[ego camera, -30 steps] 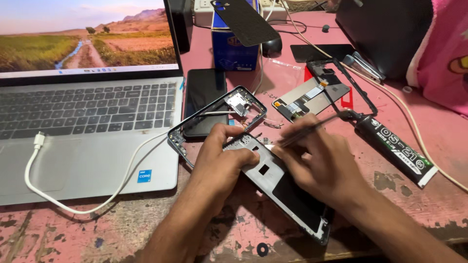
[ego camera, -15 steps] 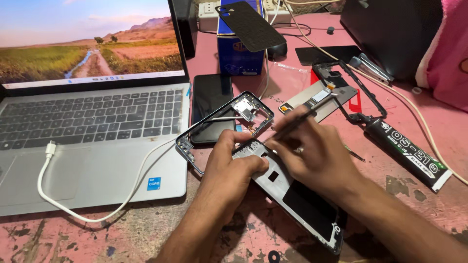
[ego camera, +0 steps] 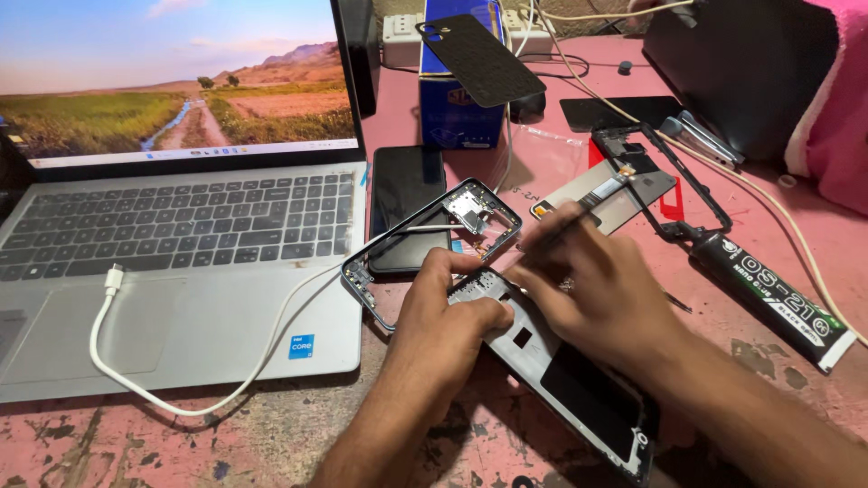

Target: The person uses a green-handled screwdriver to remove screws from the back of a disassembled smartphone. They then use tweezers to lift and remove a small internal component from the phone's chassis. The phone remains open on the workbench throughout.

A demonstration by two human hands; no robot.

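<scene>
An opened phone body [ego camera: 579, 380], grey with a dark panel, lies on the pink table in front of me. My left hand [ego camera: 443, 312] presses down on its upper part with curled fingers. My right hand [ego camera: 588, 289] holds a thin dark tool [ego camera: 565, 226] like a pen, its tip near the top of the phone body. A loose grey phone frame [ego camera: 398, 239] lies just beyond my hands, partly over a black phone [ego camera: 404, 194].
An open silver laptop [ego camera: 181, 271] sits at left with a white cable [ego camera: 181, 398] across it. A black glue tube [ego camera: 773, 298], another black frame [ego camera: 674, 181], a blue box [ego camera: 457, 117] topped by a black back cover [ego camera: 479, 59] and a power strip [ego camera: 407, 32] lie behind.
The view has shifted, so everything sits lower and further right in frame. Both hands stay on the phone body; the right hand's tool has moved slightly toward its top edge.
</scene>
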